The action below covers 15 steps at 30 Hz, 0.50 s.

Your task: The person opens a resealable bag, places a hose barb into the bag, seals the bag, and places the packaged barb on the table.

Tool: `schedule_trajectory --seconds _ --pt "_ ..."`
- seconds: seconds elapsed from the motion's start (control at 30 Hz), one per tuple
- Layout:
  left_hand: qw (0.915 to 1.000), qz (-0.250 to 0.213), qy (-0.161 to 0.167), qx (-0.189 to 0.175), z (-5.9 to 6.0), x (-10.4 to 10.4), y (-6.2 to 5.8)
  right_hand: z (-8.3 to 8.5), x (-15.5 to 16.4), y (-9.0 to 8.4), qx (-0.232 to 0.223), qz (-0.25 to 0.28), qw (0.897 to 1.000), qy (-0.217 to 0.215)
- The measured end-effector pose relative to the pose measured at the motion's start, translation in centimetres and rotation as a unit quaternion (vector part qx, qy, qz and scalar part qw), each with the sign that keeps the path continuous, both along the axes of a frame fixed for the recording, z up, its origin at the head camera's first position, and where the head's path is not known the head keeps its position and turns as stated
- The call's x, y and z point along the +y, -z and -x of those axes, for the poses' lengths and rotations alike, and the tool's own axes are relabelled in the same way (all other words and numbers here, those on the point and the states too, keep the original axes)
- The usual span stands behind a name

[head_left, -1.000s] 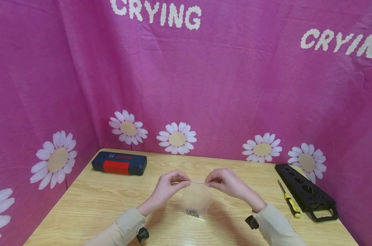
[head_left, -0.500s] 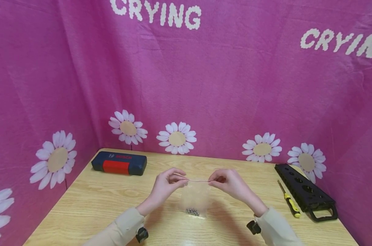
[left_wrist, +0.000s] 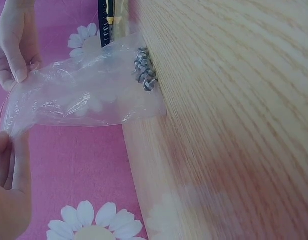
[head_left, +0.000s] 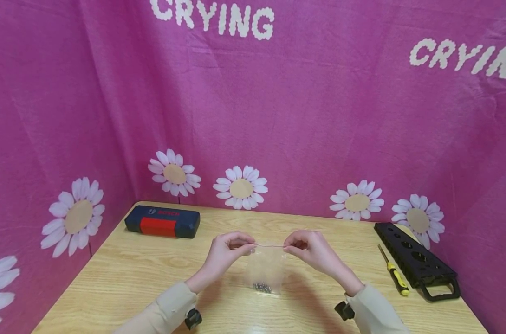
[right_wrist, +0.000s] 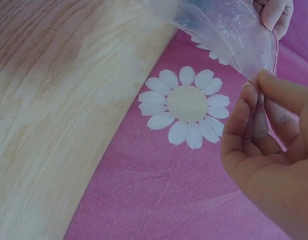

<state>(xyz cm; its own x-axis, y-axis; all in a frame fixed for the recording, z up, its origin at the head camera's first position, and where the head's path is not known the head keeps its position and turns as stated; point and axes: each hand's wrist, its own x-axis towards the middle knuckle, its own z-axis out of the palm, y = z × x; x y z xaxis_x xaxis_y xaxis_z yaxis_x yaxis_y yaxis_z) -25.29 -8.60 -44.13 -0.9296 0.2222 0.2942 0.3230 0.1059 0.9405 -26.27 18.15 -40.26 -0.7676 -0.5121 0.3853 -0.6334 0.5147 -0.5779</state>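
A clear plastic zip bag (head_left: pixel 264 264) hangs upright between my hands over the middle of the table. Small silvery metal pieces, which look like screws or nuts, lie heaped (left_wrist: pixel 145 70) at its bottom, close to the tabletop. My left hand (head_left: pixel 224 254) pinches one top corner between thumb and fingers. At the opposite corner, my right hand (head_left: pixel 315 253) has the same kind of pinch. Between them the top edge, with its thin reddish line, is stretched nearly straight. The right wrist view shows thumb and fingertips meeting at the bag (right_wrist: pixel 229 35).
A dark blue Bosch case (head_left: pixel 163 221) with a red front lies at the back left of the wooden table (head_left: pixel 123 283). On the right are a yellow and black screwdriver (head_left: pixel 394 273) and a black holder with holes (head_left: pixel 416 260). Pink flowered cloth (head_left: pixel 278 116) surrounds the table.
Over the last second my hands have drawn slightly apart, the left one to the left, and the bag's top edge has been pulled out wider. Since half a second ago almost nothing has moved.
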Motion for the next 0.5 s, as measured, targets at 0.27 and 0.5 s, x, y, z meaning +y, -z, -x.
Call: schedule_trajectory --seconds 0.27,0.5 --pt "1.0000 0.002 0.005 -0.001 -0.16 -0.11 -0.09 -0.06 -0.23 -0.04 -0.025 0.010 1.000 -0.008" --pt "0.9999 -0.007 0.011 -0.008 -0.17 -0.28 -0.10 0.00 -0.66 0.26 -0.027 0.027 0.999 -0.005"
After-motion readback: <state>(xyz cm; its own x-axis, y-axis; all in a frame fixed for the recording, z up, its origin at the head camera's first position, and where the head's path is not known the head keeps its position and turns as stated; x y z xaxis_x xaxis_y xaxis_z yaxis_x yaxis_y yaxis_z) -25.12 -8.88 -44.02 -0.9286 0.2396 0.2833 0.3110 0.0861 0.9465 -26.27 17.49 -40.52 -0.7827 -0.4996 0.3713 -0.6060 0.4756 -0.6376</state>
